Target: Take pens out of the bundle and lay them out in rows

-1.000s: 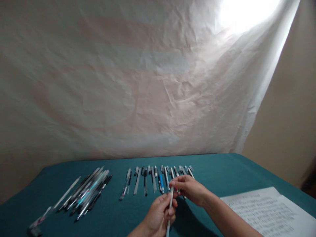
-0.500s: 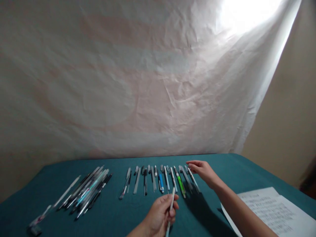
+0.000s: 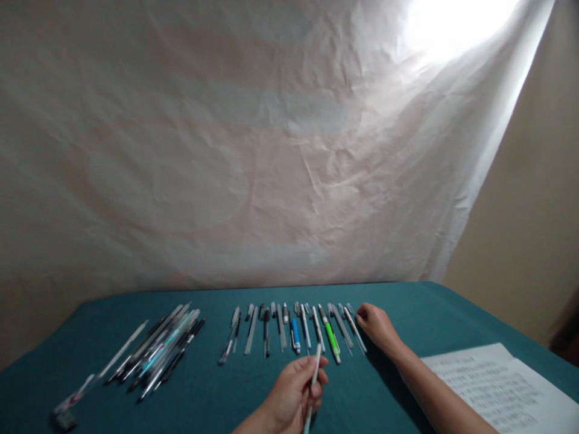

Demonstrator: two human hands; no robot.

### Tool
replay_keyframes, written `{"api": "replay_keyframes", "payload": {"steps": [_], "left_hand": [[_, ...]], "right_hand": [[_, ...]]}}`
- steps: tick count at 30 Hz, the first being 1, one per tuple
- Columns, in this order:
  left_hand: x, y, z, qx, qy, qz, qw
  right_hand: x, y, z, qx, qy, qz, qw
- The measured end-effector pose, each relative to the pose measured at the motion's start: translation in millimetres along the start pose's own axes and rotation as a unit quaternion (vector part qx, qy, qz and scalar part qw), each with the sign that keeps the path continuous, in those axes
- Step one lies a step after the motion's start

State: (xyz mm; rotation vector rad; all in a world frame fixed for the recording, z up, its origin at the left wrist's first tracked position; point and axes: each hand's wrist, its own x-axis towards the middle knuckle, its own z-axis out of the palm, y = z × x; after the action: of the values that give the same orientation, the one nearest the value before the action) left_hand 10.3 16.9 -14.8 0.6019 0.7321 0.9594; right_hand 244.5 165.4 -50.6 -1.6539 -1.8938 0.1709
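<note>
My left hand [image 3: 296,392] is closed around a slim white pen [image 3: 315,367], held tilted over the near side of the table with its tip pointing away from me. My right hand [image 3: 375,322] rests low at the right end of a row of pens, its fingers curled together; whatever may be between them is hidden. Just left of those fingers lies a white pen [image 3: 355,330] with a clear cap [image 3: 350,308] at its far end. In the same row are a green pen [image 3: 332,341], a blue pen [image 3: 295,335] and a black pen [image 3: 266,340], among several others.
A heap of pens [image 3: 163,349] lies to the left on the green tablecloth [image 3: 212,404]. Beyond it are a white stick-like piece [image 3: 122,349] and a blurred small item [image 3: 66,417]. Handwritten sheets [image 3: 497,386] lie at right, partly under my forearm. A pale sheet [image 3: 271,181] hangs behind.
My right hand has come down and slightly right to the table at the row's end, and its fingers have curled in. My left hand stays put with the white pen.
</note>
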Motion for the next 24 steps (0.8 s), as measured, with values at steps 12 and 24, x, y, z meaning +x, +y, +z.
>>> {"api": "replay_keyframes", "payload": {"steps": [12,24], "left_hand": [[0.3,0.1,-1.0,0.000,0.003,0.003,1.000],[0.0,-1.4,-1.0,-0.001,0.006,0.002,1.000]], "right_hand": [[-0.1,3.4,3.5,-0.036,-0.002,-0.020,0.999],[-0.8,-3.4,-5.3,-0.022,-0.025,-0.015,0.999]]}}
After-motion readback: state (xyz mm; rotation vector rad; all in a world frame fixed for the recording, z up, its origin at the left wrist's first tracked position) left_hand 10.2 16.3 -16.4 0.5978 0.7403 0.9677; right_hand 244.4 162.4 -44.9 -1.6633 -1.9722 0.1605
